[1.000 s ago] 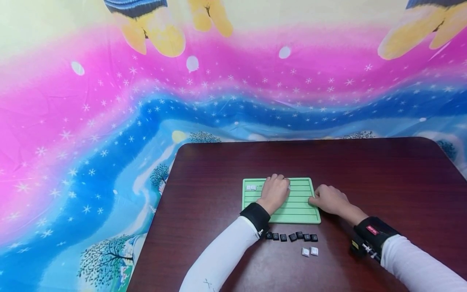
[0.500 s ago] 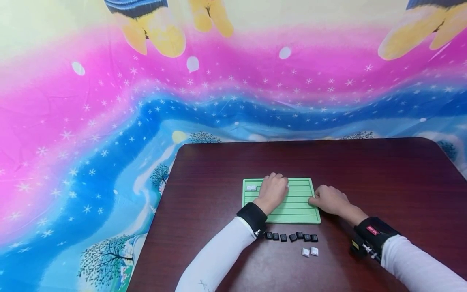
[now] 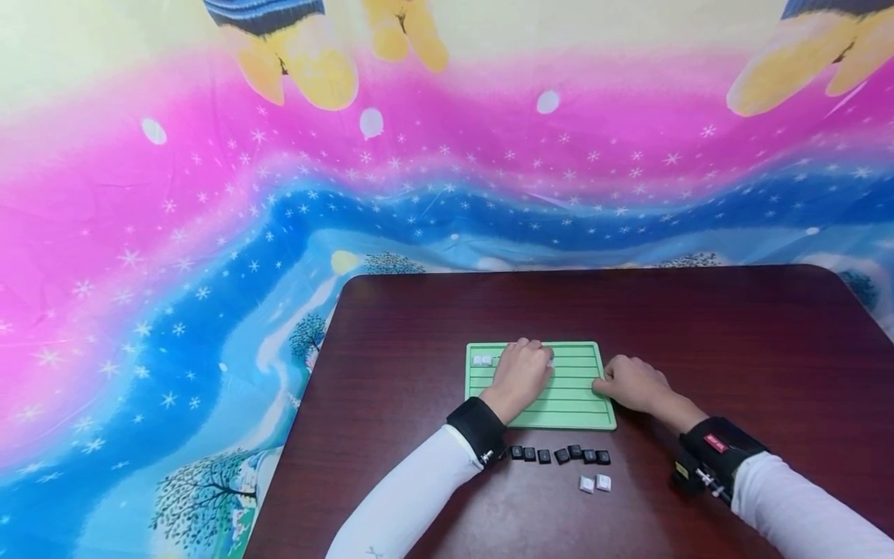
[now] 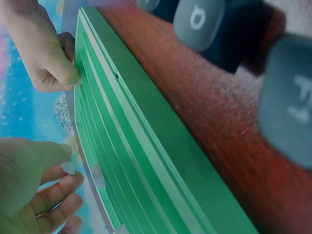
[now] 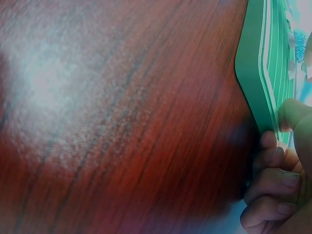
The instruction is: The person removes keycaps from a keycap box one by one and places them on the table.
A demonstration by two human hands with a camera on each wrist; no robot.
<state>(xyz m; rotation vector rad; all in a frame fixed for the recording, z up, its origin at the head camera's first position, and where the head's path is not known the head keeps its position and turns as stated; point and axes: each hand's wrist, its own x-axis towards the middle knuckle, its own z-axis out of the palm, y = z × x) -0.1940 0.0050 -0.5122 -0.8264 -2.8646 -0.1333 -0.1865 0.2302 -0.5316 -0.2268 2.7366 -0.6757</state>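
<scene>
Both arms in white long sleeves, snug fit. Left sleeve (image 3: 412, 501) has a small grey stitched mark near the forearm's lower end. Left wrist: plain black band (image 3: 478, 429) with a small metal bit at its lower edge. Right wrist: bulkier black band (image 3: 715, 458) with a red label with white lettering on top, a yellow tag on the side and a small metal screw or connector by the cuff. Hands bare, no rings or gloves.
</scene>
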